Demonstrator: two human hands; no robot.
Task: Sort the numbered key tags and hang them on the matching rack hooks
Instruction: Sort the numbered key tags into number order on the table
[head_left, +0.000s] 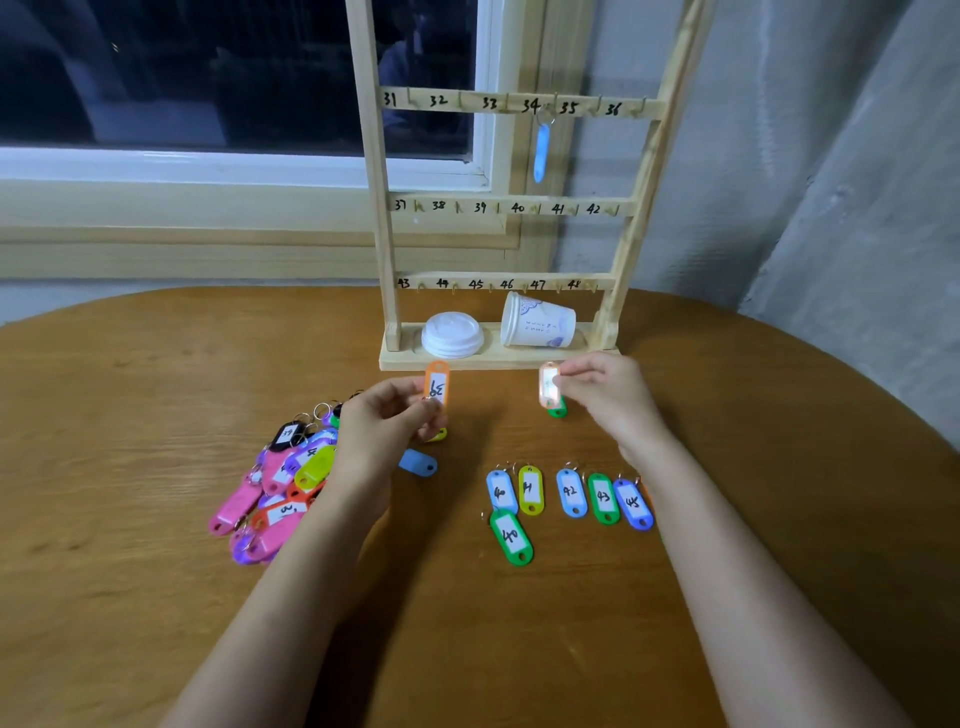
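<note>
From the head view the job looks barely begun: a single blue tag (541, 153) hangs on the rack (519, 208) by hook 34. A sorted row (571, 493) marked 40 to 45 lies on the table (156, 364), with a mixed pile (280, 483) to its left. The left hand (384, 421) pinches an orange tag (437, 387) reading 39, and the right hand (608, 395) pinches a paler tag (549, 385), its number lost in glare.

Left hand (387, 415) pinches an orange tag (437, 385) marked 39; right hand (605, 392) holds another tag (549, 385) before the wooden rack (519, 208) on the counter (156, 389).
</note>
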